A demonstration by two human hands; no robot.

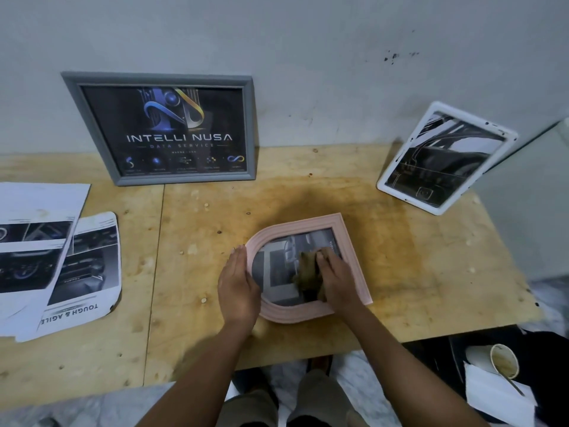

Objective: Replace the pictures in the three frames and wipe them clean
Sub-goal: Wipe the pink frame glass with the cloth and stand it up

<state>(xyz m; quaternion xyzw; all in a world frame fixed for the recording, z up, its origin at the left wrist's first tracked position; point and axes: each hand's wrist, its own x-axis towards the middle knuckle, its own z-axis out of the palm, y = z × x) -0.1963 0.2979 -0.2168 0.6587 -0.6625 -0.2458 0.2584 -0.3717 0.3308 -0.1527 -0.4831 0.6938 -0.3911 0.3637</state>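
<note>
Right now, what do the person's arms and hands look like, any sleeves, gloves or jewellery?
Both arms are bare up to the picture's lower edge, with no sleeves in view. The left hand and right hand wear no gloves. No rings, watch or bracelet show on either wrist or on the fingers that can be seen. No markings are visible.
</note>
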